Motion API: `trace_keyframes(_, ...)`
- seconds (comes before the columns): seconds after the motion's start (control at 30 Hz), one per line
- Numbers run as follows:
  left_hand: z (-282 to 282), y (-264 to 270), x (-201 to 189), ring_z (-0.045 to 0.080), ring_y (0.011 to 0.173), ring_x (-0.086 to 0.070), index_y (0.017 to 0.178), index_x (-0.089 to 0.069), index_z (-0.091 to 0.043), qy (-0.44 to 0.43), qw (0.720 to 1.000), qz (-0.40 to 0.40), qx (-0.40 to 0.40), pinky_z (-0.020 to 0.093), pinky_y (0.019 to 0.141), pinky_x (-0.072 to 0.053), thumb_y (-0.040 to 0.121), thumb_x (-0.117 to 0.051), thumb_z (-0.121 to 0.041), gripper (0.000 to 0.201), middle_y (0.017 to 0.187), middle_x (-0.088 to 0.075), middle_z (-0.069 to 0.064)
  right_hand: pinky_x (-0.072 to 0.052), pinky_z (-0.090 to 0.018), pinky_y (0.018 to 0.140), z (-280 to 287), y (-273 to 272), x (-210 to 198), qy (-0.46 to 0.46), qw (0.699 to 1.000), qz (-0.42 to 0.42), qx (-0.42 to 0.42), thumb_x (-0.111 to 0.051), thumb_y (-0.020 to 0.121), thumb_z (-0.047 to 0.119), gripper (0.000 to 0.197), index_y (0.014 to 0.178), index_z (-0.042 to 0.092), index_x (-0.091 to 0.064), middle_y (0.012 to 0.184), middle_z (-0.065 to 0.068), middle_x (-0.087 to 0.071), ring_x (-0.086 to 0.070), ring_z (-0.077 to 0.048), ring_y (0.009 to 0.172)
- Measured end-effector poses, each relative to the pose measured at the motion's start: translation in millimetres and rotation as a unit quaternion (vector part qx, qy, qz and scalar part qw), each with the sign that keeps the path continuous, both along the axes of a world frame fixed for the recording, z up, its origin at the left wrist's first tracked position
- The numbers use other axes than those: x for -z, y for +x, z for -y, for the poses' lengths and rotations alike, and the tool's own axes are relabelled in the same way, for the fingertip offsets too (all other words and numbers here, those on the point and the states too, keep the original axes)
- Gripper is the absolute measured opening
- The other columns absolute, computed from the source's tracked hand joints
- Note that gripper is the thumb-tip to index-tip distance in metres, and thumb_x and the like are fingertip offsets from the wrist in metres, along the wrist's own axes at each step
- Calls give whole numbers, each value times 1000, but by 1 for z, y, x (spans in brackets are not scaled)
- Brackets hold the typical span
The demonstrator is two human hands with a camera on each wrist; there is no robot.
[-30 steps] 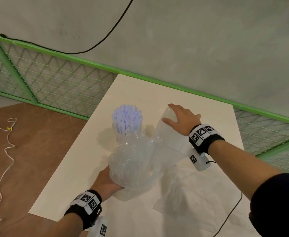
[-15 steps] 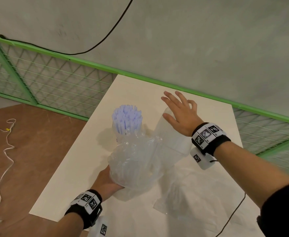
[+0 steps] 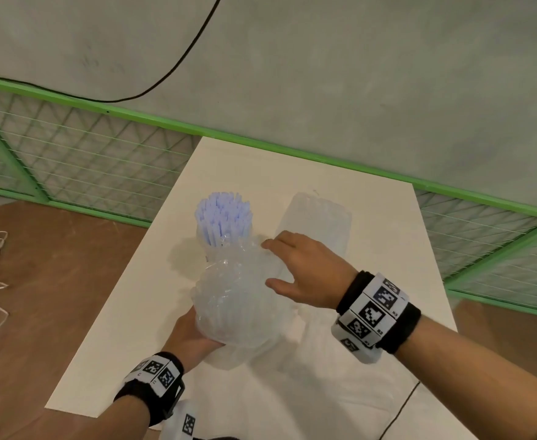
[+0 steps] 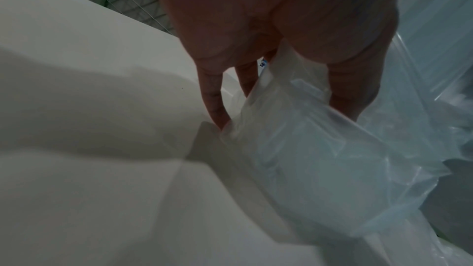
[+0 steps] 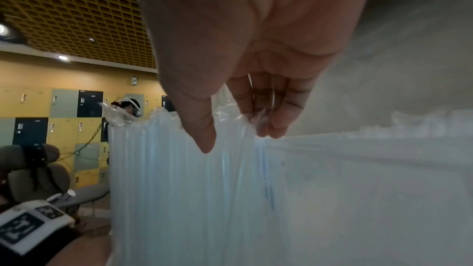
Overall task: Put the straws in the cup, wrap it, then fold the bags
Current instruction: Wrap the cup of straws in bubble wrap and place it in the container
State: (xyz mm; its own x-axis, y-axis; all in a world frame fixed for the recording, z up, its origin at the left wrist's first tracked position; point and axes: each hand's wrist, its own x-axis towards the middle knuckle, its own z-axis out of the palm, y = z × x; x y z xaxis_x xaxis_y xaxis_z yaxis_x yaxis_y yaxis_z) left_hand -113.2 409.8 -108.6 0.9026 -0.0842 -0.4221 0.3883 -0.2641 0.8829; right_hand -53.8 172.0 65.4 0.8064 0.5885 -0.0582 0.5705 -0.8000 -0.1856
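Note:
A clear cup [image 3: 211,246] packed with pale blue straws [image 3: 223,212] stands at mid-table. In front of it is a clear bag of more straws [image 3: 235,300], held upright. My left hand [image 3: 191,335] grips its lower end from beneath; in the left wrist view its fingers [image 4: 213,106] and thumb lie on the plastic. My right hand [image 3: 273,263] is at the bag's upper right side, fingers curled over the top. In the right wrist view its fingertips [image 5: 266,126] catch crumpled film above the long straws [image 5: 179,179], thumb spread apart.
An empty clear bag [image 3: 319,217] lies flat on the white table [image 3: 384,265] beyond my right hand. More loose plastic sheet [image 3: 324,376] covers the near right part. A green mesh fence [image 3: 70,160] borders the far edge, and a black cable [image 3: 397,414] trails off the front.
My right hand lifted off the far clear bag, which now lies flat, and came back toward me onto the top of the straw bag. The left hand kept its hold.

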Motion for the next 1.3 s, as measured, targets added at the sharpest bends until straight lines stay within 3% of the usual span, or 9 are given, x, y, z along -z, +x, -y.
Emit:
trace_keyframes(0.17,1,0,-3,10,92,-70,116,-64,-24,-17,1000,-1,-6,37,83,-57,37,-97,-35,87,98,-75,-6,-40,-28,92,-14,-13,9,101,994,-26,39,-65,90,38,54,134,12,-50,132,-6,-55,-56,-24,110)
trace_keyframes(0.33,0,-1,-6,8,91,-71,115,-65,-20,-29,1000,-7,-9,30,80,-56,44,-98,-25,79,95,-76,-8,-43,-23,84,-17,-21,18,210,973,-52,74,-69,87,31,37,119,17,-55,111,7,-65,-58,-11,92)
trace_keyframes(0.5,-2,0,-3,8,92,-70,116,-65,-21,-30,999,-8,-11,30,82,-55,41,-97,-26,81,96,-75,-8,-38,-6,81,-20,-27,34,311,946,-26,86,-73,84,18,26,108,16,-65,95,8,-66,-58,0,90)
trace_keyframes(0.73,-4,2,-2,9,93,-71,116,-65,-18,-24,1000,-8,-4,35,86,-56,36,-95,-35,87,97,-75,-7,-44,-13,77,-27,-34,48,382,913,-17,139,-71,82,10,15,93,15,-63,88,6,-66,-60,-6,84)
trace_keyframes(0.83,-3,2,-3,6,91,-70,114,-66,-18,-16,1000,-9,1,28,80,-55,40,-95,-31,81,95,-75,-8,-47,-18,75,-31,-38,53,396,903,-31,165,-67,84,12,17,98,18,-58,87,7,-64,-59,-11,82)
trace_keyframes(0.93,-2,2,-4,5,89,-70,114,-66,-15,-11,1000,-8,2,25,77,-54,41,-94,-31,80,94,-76,-8,-41,-10,77,-33,-40,59,384,911,23,151,-67,85,9,20,102,17,-61,89,5,-62,-56,-5,82)
trace_keyframes(1.03,-2,2,-5,3,87,-70,114,-66,-15,-4,1000,-6,1,21,74,-53,44,-95,-28,77,91,-75,-9,-36,-5,79,-31,-37,64,368,916,62,150,-68,86,8,10,94,13,-64,90,4,-60,-53,-2,82)
trace_keyframes(1.13,-2,2,-8,2,88,-69,115,-65,-15,-3,1000,-1,1,20,73,-52,38,-93,-35,84,91,-74,-11,-37,-2,77,-28,-36,66,360,915,74,166,-68,91,16,8,96,14,-63,92,4,-65,-57,-3,83)
trace_keyframes(1.3,1,0,-12,-3,83,-68,114,-65,-14,-16,1000,-2,-5,16,70,-51,33,-90,-38,88,85,-73,-14,-53,-18,78,-21,-35,53,395,895,112,177,-69,90,20,17,106,15,-65,92,9,-72,-68,-4,84)
